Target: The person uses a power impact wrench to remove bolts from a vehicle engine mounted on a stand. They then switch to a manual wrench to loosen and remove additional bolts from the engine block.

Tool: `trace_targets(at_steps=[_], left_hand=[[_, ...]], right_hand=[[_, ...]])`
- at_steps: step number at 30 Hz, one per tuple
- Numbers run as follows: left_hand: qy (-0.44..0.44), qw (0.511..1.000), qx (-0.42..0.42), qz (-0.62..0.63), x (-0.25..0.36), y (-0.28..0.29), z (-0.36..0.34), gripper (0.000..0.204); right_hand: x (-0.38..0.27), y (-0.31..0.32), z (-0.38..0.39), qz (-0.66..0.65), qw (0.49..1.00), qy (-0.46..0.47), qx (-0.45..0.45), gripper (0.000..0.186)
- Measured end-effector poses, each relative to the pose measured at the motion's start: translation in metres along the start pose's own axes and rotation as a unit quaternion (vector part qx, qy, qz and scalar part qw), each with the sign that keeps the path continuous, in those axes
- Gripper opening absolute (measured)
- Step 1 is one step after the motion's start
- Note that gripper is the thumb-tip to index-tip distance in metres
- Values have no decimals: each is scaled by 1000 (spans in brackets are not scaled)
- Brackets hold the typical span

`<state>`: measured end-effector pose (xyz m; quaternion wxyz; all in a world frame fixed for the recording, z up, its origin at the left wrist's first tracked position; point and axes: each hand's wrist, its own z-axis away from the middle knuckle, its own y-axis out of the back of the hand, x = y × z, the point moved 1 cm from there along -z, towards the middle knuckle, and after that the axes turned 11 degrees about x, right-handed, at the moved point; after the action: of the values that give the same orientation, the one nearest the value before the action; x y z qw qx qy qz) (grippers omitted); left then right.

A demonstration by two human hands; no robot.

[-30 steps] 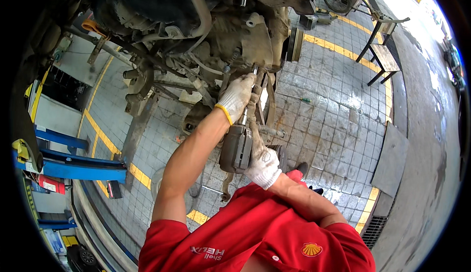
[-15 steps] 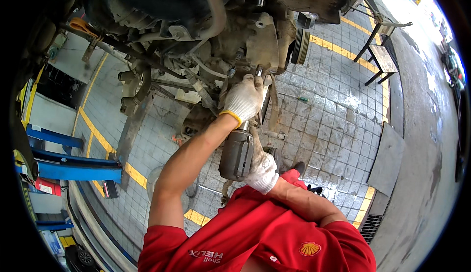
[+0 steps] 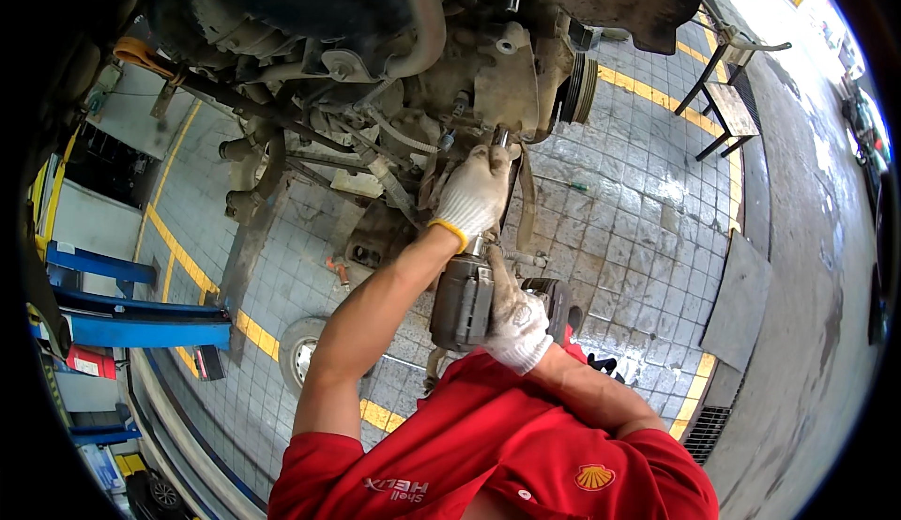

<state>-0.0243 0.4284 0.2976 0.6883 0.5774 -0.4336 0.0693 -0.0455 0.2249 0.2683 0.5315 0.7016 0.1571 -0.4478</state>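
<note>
Impact wrench (image 3: 460,304) is held above the tiled floor (image 3: 648,267) in the head view, between the red shirt (image 3: 488,445) and the greasy engine (image 3: 502,79). Its dark, rounded body is tilted slightly, with its shaft (image 3: 477,246) pointed toward the engine. By the left grip (image 3: 476,190), in a white glove with a yellow cuff, the shaft is clasped. Past those fingertips a metal socket (image 3: 503,135) is seen at the lower edge of the engine; whether it is seated on a bolt cannot be told. By the right grip (image 3: 516,328), gloved in white, the wrench is grasped at the right side of its body, one finger laid along it; the handle is mostly hidden. Just beside this glove a black block (image 3: 554,297) is seen.

A ribbed pulley (image 3: 582,88) is mounted at the right of the engine. On the floor, a green-handled screwdriver (image 3: 576,186) is seen right of the left grip, and a wheel (image 3: 298,356) left of the wrench. Near the floor's right edge a stool (image 3: 732,109) is placed, with a flat sheet (image 3: 737,304) lower down. Blue beams (image 3: 141,330) are seen at the left.
</note>
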Motion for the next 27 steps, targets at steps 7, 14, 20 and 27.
trace_targets(at_steps=[7,14,20,27], left_hand=[[-116,970,96,-190,20,3,11,43],[50,987,-55,144,-12,0,-5,45],[221,780,-281,513,-39,-6,-8,41],[260,843,-167,439,12,8,7,42]], right_hand=[[24,-35,-5,-118,989,85,16,120],[-12,-5,-7,23,999,-30,-25,114],[-33,27,-7,185,979,-19,-84,107],[-5,7,-1,-62,998,-6,-7,121]])
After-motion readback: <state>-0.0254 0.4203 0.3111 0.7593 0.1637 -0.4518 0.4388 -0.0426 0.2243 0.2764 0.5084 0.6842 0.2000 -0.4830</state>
